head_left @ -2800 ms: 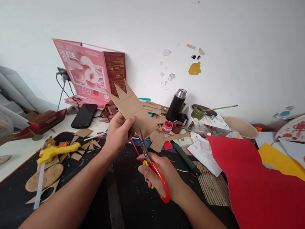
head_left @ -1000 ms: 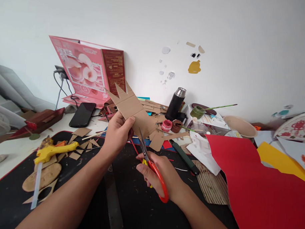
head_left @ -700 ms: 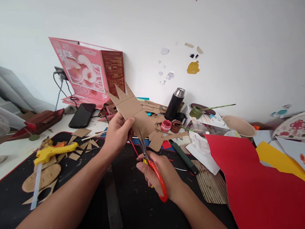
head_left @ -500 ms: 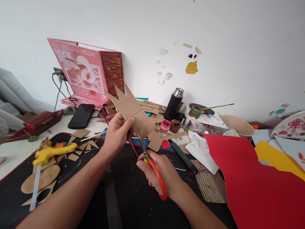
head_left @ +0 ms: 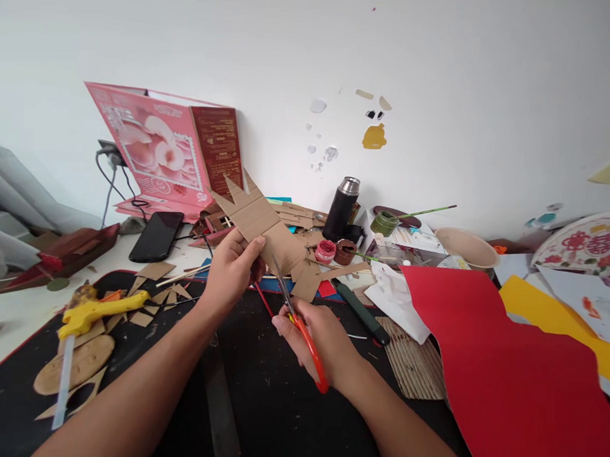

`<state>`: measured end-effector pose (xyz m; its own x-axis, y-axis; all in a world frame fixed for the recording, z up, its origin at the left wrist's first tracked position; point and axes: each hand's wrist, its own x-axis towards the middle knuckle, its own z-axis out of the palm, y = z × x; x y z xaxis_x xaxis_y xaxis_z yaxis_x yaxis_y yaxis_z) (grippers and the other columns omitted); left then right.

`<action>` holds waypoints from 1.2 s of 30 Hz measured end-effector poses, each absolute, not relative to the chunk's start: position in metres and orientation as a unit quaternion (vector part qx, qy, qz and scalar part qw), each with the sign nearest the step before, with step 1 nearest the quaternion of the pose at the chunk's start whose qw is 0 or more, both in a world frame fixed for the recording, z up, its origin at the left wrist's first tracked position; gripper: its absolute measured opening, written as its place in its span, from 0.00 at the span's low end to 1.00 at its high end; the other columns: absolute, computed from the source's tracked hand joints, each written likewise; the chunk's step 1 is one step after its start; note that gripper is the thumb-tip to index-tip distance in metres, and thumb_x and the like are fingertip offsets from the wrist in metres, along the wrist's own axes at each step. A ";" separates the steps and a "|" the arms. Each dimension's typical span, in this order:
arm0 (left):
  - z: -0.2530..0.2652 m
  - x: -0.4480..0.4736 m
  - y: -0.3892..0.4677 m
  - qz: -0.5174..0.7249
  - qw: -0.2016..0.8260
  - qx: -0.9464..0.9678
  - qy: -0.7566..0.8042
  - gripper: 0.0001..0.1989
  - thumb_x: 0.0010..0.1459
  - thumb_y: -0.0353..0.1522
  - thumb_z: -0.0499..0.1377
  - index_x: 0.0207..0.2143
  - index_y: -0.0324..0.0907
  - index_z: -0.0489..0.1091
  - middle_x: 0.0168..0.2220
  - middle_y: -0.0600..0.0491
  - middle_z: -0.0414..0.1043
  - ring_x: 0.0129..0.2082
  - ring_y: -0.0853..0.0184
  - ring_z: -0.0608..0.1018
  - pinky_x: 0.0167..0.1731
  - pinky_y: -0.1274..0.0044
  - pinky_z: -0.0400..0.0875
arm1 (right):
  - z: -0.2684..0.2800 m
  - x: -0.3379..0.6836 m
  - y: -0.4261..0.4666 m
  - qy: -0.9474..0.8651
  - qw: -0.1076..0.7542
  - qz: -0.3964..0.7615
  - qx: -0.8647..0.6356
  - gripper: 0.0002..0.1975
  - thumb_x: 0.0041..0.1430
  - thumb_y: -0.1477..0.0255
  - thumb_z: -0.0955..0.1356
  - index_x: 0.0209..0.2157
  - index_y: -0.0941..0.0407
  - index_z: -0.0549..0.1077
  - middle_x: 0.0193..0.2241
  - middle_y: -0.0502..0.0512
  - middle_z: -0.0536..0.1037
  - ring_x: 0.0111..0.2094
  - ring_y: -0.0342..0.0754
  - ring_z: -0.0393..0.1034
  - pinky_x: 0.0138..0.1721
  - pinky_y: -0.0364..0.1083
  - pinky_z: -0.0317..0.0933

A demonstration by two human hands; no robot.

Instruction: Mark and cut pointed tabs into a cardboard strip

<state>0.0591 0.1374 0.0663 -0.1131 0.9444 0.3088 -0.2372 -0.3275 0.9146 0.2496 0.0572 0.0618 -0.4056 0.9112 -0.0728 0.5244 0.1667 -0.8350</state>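
Note:
My left hand (head_left: 232, 266) pinches a piece of brown cardboard (head_left: 271, 228) between thumb and fingers, holding it tilted above the black mat. Pointed spikes are cut along the cardboard's upper left end. In my right hand (head_left: 318, 335) is a pair of scissors (head_left: 311, 352) with red-orange handles, the fingers wrapped round the grips. Its blades reach up to the cardboard's lower edge, right of my left thumb, and look nearly closed. Behind my hands lie loose cardboard scraps (head_left: 306, 282). Part of the left fingers is hidden behind the cardboard.
A yellow glue gun (head_left: 99, 309) and a phone (head_left: 156, 236) lie left. A metal ruler (head_left: 221, 405) rests on the black mat (head_left: 278, 414). Paint jars (head_left: 325, 251) and a black flask (head_left: 342, 208) stand behind. At right are a green cutter (head_left: 362, 314) and red sheet (head_left: 500, 368).
The scissor handles have drawn closer together, and the blades look more closed at the cardboard edge. The whole view has shifted slightly, moving most things a little left.

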 end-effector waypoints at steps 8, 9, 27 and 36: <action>0.060 0.059 0.140 0.650 0.454 0.485 0.369 0.19 0.59 0.46 0.73 0.36 0.45 0.69 0.18 0.64 0.67 0.09 0.72 0.68 0.08 0.82 0.58 | 0.061 0.251 0.060 -0.741 0.245 0.395 -0.485 0.14 0.77 0.61 0.69 0.37 0.53 0.74 0.27 0.49 0.78 0.25 0.46 0.72 0.32 0.44 0.60; 0.060 0.059 0.140 0.651 0.452 0.487 0.368 0.19 0.59 0.46 0.73 0.36 0.45 0.69 0.18 0.64 0.67 0.09 0.72 0.68 0.08 0.82 0.58 | 0.061 0.250 0.060 -0.741 0.243 0.394 -0.487 0.13 0.77 0.61 0.69 0.37 0.53 0.74 0.26 0.48 0.77 0.24 0.46 0.71 0.32 0.44 0.60; 0.060 0.061 0.139 0.651 0.455 0.488 0.363 0.21 0.59 0.46 0.73 0.37 0.45 0.68 0.21 0.62 0.71 0.09 0.73 0.69 0.07 0.82 0.56 | 0.057 0.247 0.060 -0.744 0.239 0.351 -0.516 0.11 0.76 0.66 0.68 0.35 0.53 0.74 0.32 0.55 0.84 0.33 0.52 0.79 0.37 0.45 0.62; 0.059 0.061 0.138 0.646 0.447 0.496 0.370 0.20 0.60 0.47 0.71 0.37 0.45 0.67 0.19 0.63 0.70 0.10 0.71 0.69 0.07 0.82 0.57 | 0.049 0.247 0.060 -0.751 0.245 0.323 -0.521 0.11 0.76 0.69 0.68 0.35 0.53 0.74 0.32 0.55 0.85 0.33 0.52 0.80 0.36 0.45 0.61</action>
<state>0.0615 0.1380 0.0592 -0.1090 0.9444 0.3103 -0.2096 -0.3270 0.9215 0.2468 0.0602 0.0489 -0.3369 0.9410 0.0314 0.6236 0.2479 -0.7414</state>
